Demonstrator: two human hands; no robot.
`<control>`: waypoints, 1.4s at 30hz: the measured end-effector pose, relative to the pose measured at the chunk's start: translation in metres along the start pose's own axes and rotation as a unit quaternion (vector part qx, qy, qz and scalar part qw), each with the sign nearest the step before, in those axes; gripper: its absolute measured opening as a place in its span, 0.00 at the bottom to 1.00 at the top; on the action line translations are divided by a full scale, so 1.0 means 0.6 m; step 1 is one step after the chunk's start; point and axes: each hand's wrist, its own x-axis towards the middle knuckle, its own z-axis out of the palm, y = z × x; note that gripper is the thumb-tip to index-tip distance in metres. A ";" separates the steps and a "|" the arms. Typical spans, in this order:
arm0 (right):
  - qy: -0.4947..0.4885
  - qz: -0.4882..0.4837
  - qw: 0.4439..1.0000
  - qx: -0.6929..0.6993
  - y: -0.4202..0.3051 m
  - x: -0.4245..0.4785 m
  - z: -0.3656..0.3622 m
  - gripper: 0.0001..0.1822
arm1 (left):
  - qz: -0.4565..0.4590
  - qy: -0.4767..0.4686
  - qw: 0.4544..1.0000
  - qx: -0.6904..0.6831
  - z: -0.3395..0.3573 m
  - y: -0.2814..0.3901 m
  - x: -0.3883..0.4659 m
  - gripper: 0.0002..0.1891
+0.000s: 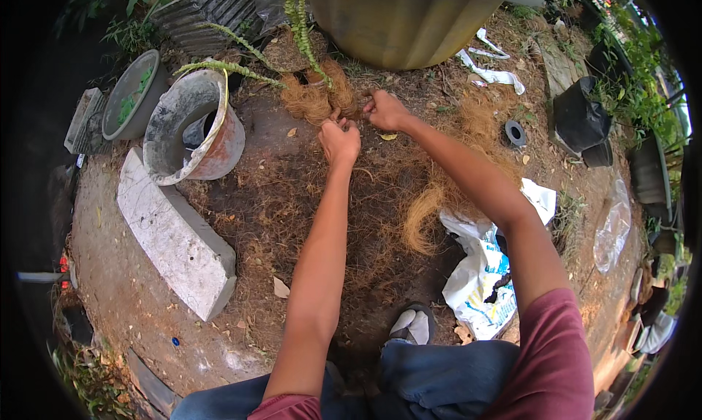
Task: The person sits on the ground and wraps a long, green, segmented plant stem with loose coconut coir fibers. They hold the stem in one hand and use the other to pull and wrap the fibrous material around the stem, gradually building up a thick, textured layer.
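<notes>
Brown fibre bundles (pixel 307 102), which look like coconut coir, wrap the bases of leafy green stems (pixel 300 28) that lean outward over the ground. My left hand (pixel 340 137) pinches fibre at the near edge of the bundles. Just to the right of them is my right hand (pixel 385 110), its fingers curled together close to the wisps. Whether a thin strand runs between its fingertips is too small to tell. Loose fibre (pixel 425 217) lies beneath and beside my right forearm.
At left stand a mortar-crusted bucket (pixel 230 146), a grey basin (pixel 156 85) and a concrete slab (pixel 175 233). A large yellowish tub (pixel 406 25) is at the far side. To the right are a torn white sack (pixel 477 288), a black ring (pixel 515 133) and a black plant bag (pixel 581 113).
</notes>
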 end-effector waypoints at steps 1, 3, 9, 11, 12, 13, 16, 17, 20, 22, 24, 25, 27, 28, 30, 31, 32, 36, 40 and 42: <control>-0.002 -0.009 1.000 -0.006 -0.006 -0.012 -0.011 0.18 | -0.005 0.002 1.000 -0.004 0.000 0.001 -0.005 0.25; -0.003 -0.027 0.999 -0.021 -0.022 -0.045 -0.038 0.19 | -0.008 -0.021 1.000 -0.008 -0.007 0.005 -0.023 0.23; -0.075 -0.143 0.978 -0.134 -0.067 -0.174 -0.106 0.25 | 0.047 -0.125 0.990 -0.033 -0.023 -0.002 -0.087 0.20; -0.066 -0.178 0.968 -0.166 -0.063 -0.226 -0.113 0.26 | 0.071 -0.171 0.982 -0.028 -0.020 -0.016 -0.109 0.18; -0.078 -0.165 0.968 -0.174 -0.069 -0.265 -0.127 0.26 | 0.087 -0.201 0.976 -0.010 -0.028 0.007 -0.138 0.18; -0.090 -0.166 0.965 -0.179 -0.099 -0.294 -0.133 0.26 | 0.096 -0.205 0.974 0.005 -0.049 0.007 -0.144 0.17; -0.149 -0.156 0.956 -0.201 -0.137 -0.369 -0.152 0.22 | 0.117 -0.228 0.966 0.032 -0.079 0.016 -0.160 0.16; -0.156 -0.168 0.951 -0.207 -0.139 -0.387 -0.150 0.22 | 0.113 -0.230 0.966 0.036 -0.092 0.015 -0.167 0.16; -0.148 -0.207 0.938 -0.237 -0.145 -0.427 -0.161 0.23 | 0.130 -0.228 0.964 0.033 -0.118 0.032 -0.191 0.15; -0.170 -0.188 0.935 -0.249 -0.156 -0.459 -0.169 0.22 | 0.120 -0.233 0.963 0.056 -0.129 0.046 -0.221 0.14; -0.162 -0.213 0.926 -0.265 -0.172 -0.486 -0.165 0.20 | 0.112 -0.224 0.967 0.047 -0.147 0.043 -0.241 0.13; -0.168 -0.226 0.918 -0.280 -0.169 -0.494 -0.154 0.19 | 0.108 -0.225 0.968 0.040 -0.150 0.037 -0.249 0.13; -0.184 -0.251 0.899 -0.309 -0.163 -0.505 -0.134 0.17 | 0.093 -0.207 0.973 0.034 -0.160 0.023 -0.273 0.12; -0.203 -0.234 0.894 -0.323 -0.166 -0.516 -0.127 0.17 | 0.089 -0.199 0.975 0.032 -0.158 0.014 -0.294 0.13; -0.240 -0.206 0.882 -0.349 -0.180 -0.531 -0.101 0.16 | 0.101 -0.186 0.977 0.036 -0.165 -0.013 -0.327 0.13; -0.206 -0.229 0.886 -0.347 -0.167 -0.544 -0.088 0.20 | 0.119 -0.188 0.974 0.038 -0.162 -0.023 -0.343 0.14; -0.172 -0.252 0.888 -0.344 -0.153 -0.555 -0.071 0.24 | 0.147 -0.165 0.972 0.082 -0.159 -0.032 -0.359 0.15; -0.114 -0.292 0.836 -0.450 -0.066 -0.568 -0.003 0.39 | 0.190 -0.115 0.972 0.079 -0.125 -0.070 -0.386 0.18; -0.094 -0.290 0.788 -0.535 -0.007 -0.568 -0.013 0.41 | 0.169 -0.110 0.977 0.069 -0.130 -0.074 -0.397 0.23; -0.156 -0.192 0.804 -0.540 0.026 -0.568 -0.039 0.40 | 0.154 -0.111 0.980 0.055 -0.133 -0.060 -0.404 0.26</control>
